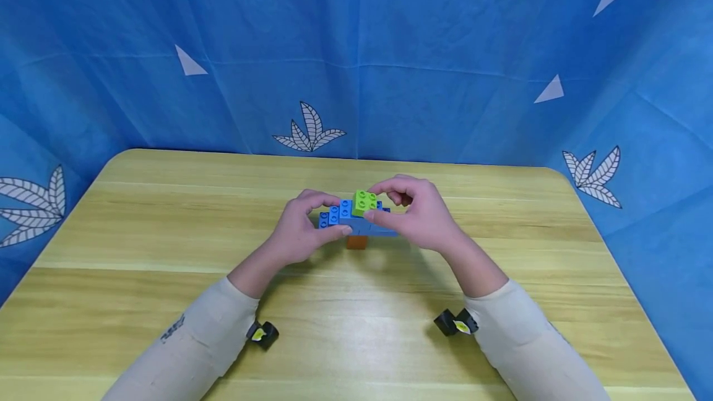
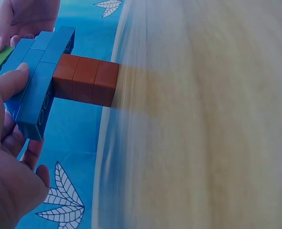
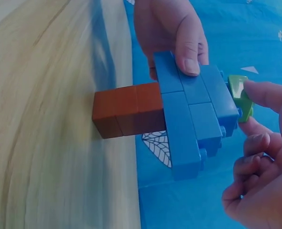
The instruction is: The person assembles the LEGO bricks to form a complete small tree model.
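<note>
A toy-brick build stands on the table, with blue bricks [image 1: 345, 210] stepped in layers over a column of orange-brown bricks [image 2: 86, 78]. My left hand [image 1: 301, 228] grips the blue layers at their left end, thumb on the near side and fingers behind. On the top layer, a lime-green brick [image 1: 364, 202] is pinched between the thumb and index finger of my right hand [image 1: 420, 215]. In the right wrist view the green brick [image 3: 241, 95] sits at a slight tilt, right at the studs of the uppermost blue bricks. The other right fingers are curled in.
The wooden table [image 1: 356, 339] has rounded far corners. Behind it hangs a blue cloth [image 1: 356, 30] printed with white leaves and triangles. A small black device [image 1: 263, 334] is strapped at the left sleeve, and another black device [image 1: 455, 322] at the right one.
</note>
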`<state>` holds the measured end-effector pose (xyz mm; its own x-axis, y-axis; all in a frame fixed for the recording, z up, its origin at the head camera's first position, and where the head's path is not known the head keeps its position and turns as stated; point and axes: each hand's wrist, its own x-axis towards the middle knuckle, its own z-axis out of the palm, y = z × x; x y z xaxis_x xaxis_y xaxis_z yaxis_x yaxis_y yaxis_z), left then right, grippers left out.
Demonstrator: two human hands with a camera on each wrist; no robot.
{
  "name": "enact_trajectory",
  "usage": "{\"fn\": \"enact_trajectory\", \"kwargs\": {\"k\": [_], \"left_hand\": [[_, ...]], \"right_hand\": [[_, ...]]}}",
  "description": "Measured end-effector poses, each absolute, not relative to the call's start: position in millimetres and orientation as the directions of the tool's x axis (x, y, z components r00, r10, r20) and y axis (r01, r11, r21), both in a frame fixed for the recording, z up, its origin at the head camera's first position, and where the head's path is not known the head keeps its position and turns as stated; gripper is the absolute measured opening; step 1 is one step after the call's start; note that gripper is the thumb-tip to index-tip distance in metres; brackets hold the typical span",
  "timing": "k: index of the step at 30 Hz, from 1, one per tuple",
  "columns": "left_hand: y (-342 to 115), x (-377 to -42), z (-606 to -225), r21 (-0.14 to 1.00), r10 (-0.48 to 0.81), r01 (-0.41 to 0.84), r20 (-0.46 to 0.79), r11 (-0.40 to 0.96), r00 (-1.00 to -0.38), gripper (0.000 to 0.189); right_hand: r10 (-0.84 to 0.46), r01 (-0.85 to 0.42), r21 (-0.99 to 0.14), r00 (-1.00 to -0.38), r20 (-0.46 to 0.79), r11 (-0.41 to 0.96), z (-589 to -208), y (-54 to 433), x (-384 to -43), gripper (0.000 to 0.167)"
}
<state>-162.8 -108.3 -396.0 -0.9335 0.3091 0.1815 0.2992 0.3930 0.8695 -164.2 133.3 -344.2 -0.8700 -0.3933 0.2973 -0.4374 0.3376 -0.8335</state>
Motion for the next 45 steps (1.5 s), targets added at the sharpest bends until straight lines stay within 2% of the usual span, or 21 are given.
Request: {"fn": "enact_trajectory", "kwargs": {"k": [6,16,23,28,36,45], "left_hand": [[-108.0,-162.7,-395.4,0.868,0.310,0.306,0.189,0.390,-0.932,0.046],[-106.4,-164.5,-396.7,0.872,0.305,0.311,0.200,0.379,-0.931,0.045],[-104.9,-165.3,-399.0,0.872,0.306,0.321,0.211,0.371,-0.928,0.045],[-105.8,-163.1,-398.0,0.860,0.305,0.322,0.208,0.395,-0.929,0.046],[-115.4,-156.4,-397.0,0.829,0.341,0.321,0.169,0.459,-0.925,0.062],[-139.9,-155.0,-397.9,0.832,0.299,0.275,0.139,0.482,-0.944,0.055]], "right_hand": [[-0.413,-0.492,-0.802,-0.844,0.343,0.339,-348.7,130.2,-163.4,0.025],[-0.448,-0.601,-0.657,-0.793,0.414,0.456,-355.5,127.4,-160.0,0.029],[-0.482,-0.663,-0.578,-0.746,0.460,0.476,-359.3,127.6,-161.0,0.030],[-0.457,-0.646,-0.589,-0.762,0.459,0.485,-365.1,129.1,-158.4,0.035],[-0.358,-0.541,-0.673,-0.840,0.408,0.504,-382.3,144.2,-146.2,0.062],[-0.247,-0.405,-0.744,-0.914,0.321,0.531,-398.7,170.0,-139.9,0.052]]}}
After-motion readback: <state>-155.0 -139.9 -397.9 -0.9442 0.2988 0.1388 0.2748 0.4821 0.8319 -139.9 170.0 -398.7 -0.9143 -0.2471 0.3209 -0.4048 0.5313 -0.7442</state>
